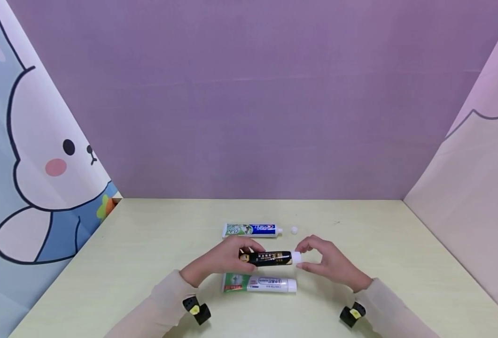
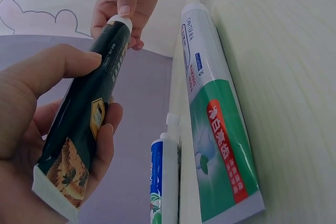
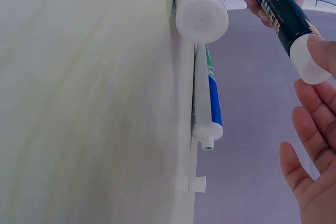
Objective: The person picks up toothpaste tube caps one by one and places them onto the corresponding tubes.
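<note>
My left hand (image 1: 236,256) grips a black toothpaste tube (image 1: 270,258) around its body, above the table, with the tube's white cap (image 1: 296,257) pointing right. The thumb and fingertips of my right hand (image 1: 331,260) pinch that cap, as the right wrist view also shows. Below the held tube in the head view lies a green and white toothpaste tube (image 1: 270,284), its cap on and facing right. Behind it, a blue and green toothpaste tube (image 1: 251,230) lies with its nozzle (image 3: 208,144) bare.
A small white cap (image 1: 294,230) stands on the pale table (image 1: 156,234) just right of the blue and green tube's nozzle. A purple backdrop (image 1: 257,103) rises at the table's far edge, with printed cloth panels (image 1: 50,164) on either side.
</note>
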`<state>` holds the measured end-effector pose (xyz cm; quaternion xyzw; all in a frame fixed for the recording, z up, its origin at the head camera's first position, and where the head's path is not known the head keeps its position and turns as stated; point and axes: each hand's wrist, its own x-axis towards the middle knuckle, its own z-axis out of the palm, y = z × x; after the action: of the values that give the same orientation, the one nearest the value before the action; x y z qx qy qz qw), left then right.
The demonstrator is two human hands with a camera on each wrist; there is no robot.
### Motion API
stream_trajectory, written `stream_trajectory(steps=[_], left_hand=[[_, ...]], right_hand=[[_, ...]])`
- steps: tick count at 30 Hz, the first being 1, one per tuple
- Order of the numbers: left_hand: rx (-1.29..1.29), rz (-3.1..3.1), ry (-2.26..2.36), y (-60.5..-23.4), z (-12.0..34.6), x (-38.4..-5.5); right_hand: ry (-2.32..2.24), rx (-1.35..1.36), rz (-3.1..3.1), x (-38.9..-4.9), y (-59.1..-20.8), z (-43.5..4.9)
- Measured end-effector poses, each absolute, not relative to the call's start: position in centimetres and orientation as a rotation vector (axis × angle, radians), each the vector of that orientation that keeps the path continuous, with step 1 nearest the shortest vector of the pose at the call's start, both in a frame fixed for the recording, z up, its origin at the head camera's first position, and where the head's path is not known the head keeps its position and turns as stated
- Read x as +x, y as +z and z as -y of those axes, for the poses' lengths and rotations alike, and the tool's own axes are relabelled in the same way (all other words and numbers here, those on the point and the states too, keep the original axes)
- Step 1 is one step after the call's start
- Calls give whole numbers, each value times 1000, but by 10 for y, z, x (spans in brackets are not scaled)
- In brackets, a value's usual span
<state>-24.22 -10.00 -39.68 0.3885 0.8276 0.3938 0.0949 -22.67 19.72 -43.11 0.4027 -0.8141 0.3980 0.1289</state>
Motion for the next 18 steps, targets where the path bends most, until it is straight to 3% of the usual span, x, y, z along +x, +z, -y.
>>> stream_trajectory(steps=[18], left_hand=[[1116,-2479,1115,-398,99,-242]], right_hand=[[1354,946,2614,-226,-428,-196]])
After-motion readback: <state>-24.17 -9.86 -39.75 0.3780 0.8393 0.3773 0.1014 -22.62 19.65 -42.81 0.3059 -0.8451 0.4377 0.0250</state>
